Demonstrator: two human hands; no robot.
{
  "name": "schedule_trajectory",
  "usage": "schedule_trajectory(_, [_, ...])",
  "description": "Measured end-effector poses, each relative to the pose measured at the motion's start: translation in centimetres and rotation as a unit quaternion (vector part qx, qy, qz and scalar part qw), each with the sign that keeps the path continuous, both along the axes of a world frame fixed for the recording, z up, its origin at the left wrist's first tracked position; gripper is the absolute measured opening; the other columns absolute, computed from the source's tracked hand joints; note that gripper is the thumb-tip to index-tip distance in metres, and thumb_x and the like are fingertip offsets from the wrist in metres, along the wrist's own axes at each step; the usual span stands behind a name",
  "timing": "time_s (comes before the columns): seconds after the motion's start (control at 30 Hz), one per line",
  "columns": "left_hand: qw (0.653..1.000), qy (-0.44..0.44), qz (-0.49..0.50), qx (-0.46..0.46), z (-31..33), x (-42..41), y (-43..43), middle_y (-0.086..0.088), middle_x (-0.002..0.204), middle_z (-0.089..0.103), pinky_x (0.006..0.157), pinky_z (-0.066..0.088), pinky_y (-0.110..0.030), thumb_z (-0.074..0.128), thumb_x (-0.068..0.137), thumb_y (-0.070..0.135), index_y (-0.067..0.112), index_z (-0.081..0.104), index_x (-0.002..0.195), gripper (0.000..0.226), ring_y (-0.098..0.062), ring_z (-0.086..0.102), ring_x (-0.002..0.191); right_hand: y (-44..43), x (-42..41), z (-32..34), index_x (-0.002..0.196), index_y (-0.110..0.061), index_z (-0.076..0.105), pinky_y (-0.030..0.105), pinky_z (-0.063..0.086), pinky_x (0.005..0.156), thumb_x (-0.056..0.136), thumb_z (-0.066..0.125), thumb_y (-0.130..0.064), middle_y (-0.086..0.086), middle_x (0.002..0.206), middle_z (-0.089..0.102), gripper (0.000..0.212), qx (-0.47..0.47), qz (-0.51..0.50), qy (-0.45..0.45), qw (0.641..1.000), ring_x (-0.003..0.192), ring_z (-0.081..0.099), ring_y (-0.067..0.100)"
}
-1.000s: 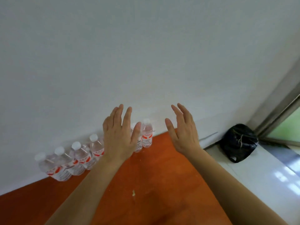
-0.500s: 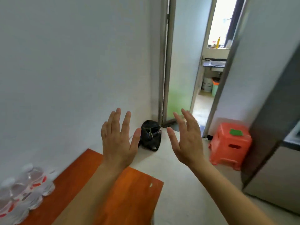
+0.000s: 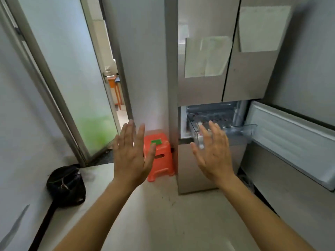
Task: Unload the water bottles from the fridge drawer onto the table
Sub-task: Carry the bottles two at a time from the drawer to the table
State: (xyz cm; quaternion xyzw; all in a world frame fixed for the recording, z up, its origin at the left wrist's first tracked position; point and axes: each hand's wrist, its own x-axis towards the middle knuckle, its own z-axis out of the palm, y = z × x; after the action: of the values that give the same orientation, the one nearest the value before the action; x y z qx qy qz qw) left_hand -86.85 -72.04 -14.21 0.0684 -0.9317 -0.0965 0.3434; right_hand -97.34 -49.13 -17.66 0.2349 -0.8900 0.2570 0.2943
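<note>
left hand [image 3: 131, 156] and right hand [image 3: 213, 154] flat and empty before the clear fridge drawer [image 3: 241, 132], long side crosswise

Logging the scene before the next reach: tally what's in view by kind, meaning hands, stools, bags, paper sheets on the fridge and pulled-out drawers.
Hands: 2, left hand and right hand, both empty
Orange stool: 1
Black bag: 1
Paper sheets: 2, left sheet and right sheet
Fridge drawer, pulled out: 1
Total: 7
</note>
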Motion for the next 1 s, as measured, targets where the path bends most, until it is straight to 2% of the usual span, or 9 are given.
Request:
schedule_trajectory(0.07, [1.000,-0.020,-0.018,0.006,-0.6,-3.9,2.7,-0.013,0.163,0.019,0.118,0.022,-0.058,0.032,0.096,0.058,0.017,0.030,0.153,0.071,-0.031,0.016,0.151,3.5,-2.7,-0.8,0.154,-0.023,0.026,0.050,0.015,0.122,0.099,0.045,-0.051,0.014,0.162,0.022,0.065,-0.001,-0.032,-0.009,0.999,0.152,0.017,0.029])
schedule_trajectory(0.2, [0.997,-0.072,-0.031,0.011,-3.3,-11.3,6.0,-0.010,0.165,0.012,0.120,0.020,-0.055,0.021,0.094,0.069,0.023,0.022,0.154,0.075,-0.029,0.011,0.152,8.0,-7.6,-2.7,0.152,-0.019,0.032,0.056,0.029,0.117,0.099,0.038,-0.054,0.017,0.158,0.030,0.064,-0.006,-0.072,-0.022,0.997,0.148,0.026,0.033])
schedule_trajectory(0.27, [0.995,-0.095,-0.036,0.008,-4.8,-15.4,7.2,-0.007,0.166,0.006,0.121,0.016,-0.055,0.019,0.094,0.070,0.026,0.016,0.155,0.075,-0.028,0.005,0.153,9.4,-10.5,-3.5,0.152,-0.018,0.033,0.056,0.030,0.116,0.098,0.035,-0.057,0.016,0.159,0.030,0.066,0.005,-0.081,-0.039,0.996,0.148,0.026,0.032])
schedule_trajectory(0.43, [0.990,-0.125,-0.071,0.011,-7.4,-26.6,9.9,-0.003,0.165,-0.016,0.121,-0.002,-0.045,0.019,0.096,0.067,0.030,-0.003,0.158,0.075,-0.022,-0.015,0.152,12.0,-19.9,-5.1,0.155,-0.023,0.027,0.048,0.019,0.122,0.099,0.033,-0.059,0.012,0.163,0.021,0.066,0.027,-0.109,-0.070,0.991,0.151,0.018,0.028])
schedule_trajectory(0.57, [0.980,-0.175,-0.096,0.024,-9.1,-35.7,11.7,-0.002,0.162,-0.028,0.123,0.000,-0.049,0.018,0.099,0.065,0.031,-0.012,0.157,0.073,-0.020,-0.026,0.149,14.0,-27.7,-6.2,0.156,-0.025,0.025,0.045,0.017,0.122,0.100,0.033,-0.058,0.011,0.164,0.019,0.066,0.043,-0.142,-0.116,0.982,0.152,0.016,0.027])
schedule_trajectory(0.7, [0.967,-0.215,-0.136,0.006,-10.0,-44.3,14.1,-0.004,0.161,-0.028,0.122,-0.006,-0.046,0.014,0.099,0.066,0.029,-0.011,0.157,0.073,-0.022,-0.026,0.148,16.5,-34.0,-7.1,0.156,-0.028,0.023,0.046,0.024,0.121,0.101,0.033,-0.058,0.010,0.165,0.019,0.064,0.064,-0.160,-0.156,0.973,0.151,0.019,0.028])
schedule_trajectory(0.83, [0.950,-0.262,-0.168,-0.008,-11.4,-49.8,16.9,-0.006,0.163,-0.023,0.122,-0.001,-0.050,0.016,0.099,0.065,0.027,-0.007,0.158,0.074,-0.025,-0.021,0.150,19.2,-38.2,-8.3,0.157,-0.027,0.022,0.044,0.026,0.119,0.101,0.036,-0.057,0.010,0.164,0.021,0.065,0.065,-0.179,-0.200,0.961,0.151,0.021,0.027])
schedule_trajectory(1.0, [0.927,-0.332,-0.173,-0.025,-14.3,-56.1,20.4,-0.007,0.164,-0.020,0.123,-0.001,-0.051,0.016,0.099,0.063,0.027,-0.008,0.158,0.073,-0.027,-0.019,0.151,22.3,-45.5,-10.3,0.155,-0.025,0.028,0.042,0.036,0.115,0.101,0.037,-0.056,0.010,0.162,0.027,0.064,0.083,-0.172,-0.259,0.947,0.148,0.028,0.026])
